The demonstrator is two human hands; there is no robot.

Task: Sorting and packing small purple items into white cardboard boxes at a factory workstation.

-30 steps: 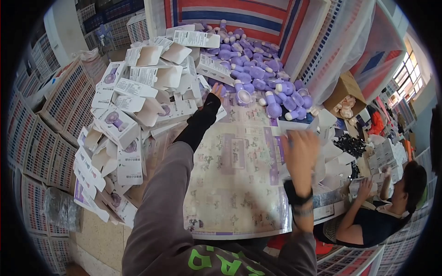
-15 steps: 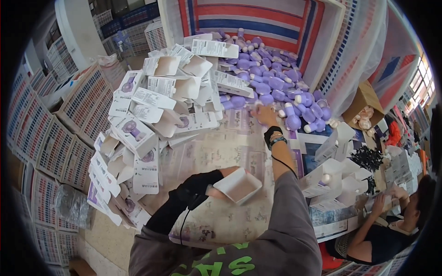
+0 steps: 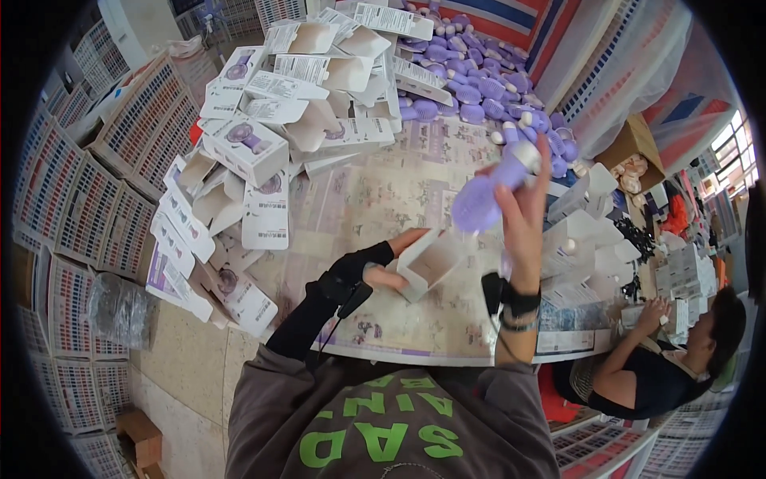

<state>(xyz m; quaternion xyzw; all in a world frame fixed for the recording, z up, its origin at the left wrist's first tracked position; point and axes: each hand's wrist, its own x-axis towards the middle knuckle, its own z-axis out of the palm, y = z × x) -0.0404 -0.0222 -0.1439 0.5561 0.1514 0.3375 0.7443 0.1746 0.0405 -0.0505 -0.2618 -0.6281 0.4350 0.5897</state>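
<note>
An open-topped white carton (image 3: pixel 432 263) is gripped by my left hand (image 3: pixel 388 263), its mouth facing up and its inside bare. Above and to the right of it, my right hand (image 3: pixel 523 215) holds a purple handheld fan (image 3: pixel 484 197) by its handle. The fan's round head points down and left, and its white end sticks up past my fingers. Fan and carton are apart. At the far side lies a heap of purple fans (image 3: pixel 471 92). To the left is a large pile of open white cartons (image 3: pixel 307 104) printed with fan pictures.
Several upright cartons (image 3: pixel 582 247) stand on the right, beside a bundle of black cords (image 3: pixel 630 247) and a brown cardboard box (image 3: pixel 638 152). A co-worker (image 3: pixel 662 359) sits at lower right. Stacked plastic crates (image 3: pixel 88 231) line the left side.
My right hand has come back from the heap with a fan and is raised near the carton. My left hand still holds the carton, now tilted differently. The view has shifted.
</note>
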